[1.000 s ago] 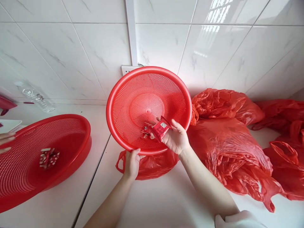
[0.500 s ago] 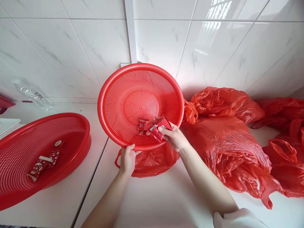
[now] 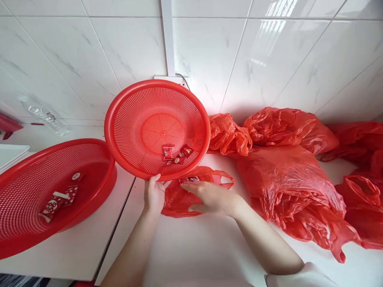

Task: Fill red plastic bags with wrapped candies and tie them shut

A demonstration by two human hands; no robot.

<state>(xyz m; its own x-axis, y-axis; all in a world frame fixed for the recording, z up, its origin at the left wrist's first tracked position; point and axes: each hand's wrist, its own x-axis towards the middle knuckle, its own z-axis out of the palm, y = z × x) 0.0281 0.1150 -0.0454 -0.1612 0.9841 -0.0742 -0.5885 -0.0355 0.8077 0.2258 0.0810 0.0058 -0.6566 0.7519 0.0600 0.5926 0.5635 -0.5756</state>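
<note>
Now, left to right: well left of the left hand, a side basket [image 3: 60, 145] sits on the counter, wrappers [image 3: 56, 199] inside. The left hand [image 3: 153, 195] grips the near rim of a tilted basket [image 3: 134, 119]; packets [image 3: 176, 153] lie just above its thumb. The right hand [image 3: 211, 197], inside the basket with a packet a second ago, has dropped out below it. It rests open, palm down, on a bag [image 3: 176, 203], fingertips beside a lone packet [image 3: 189, 179]. More bags [image 3: 287, 187] pile to its right.
</note>
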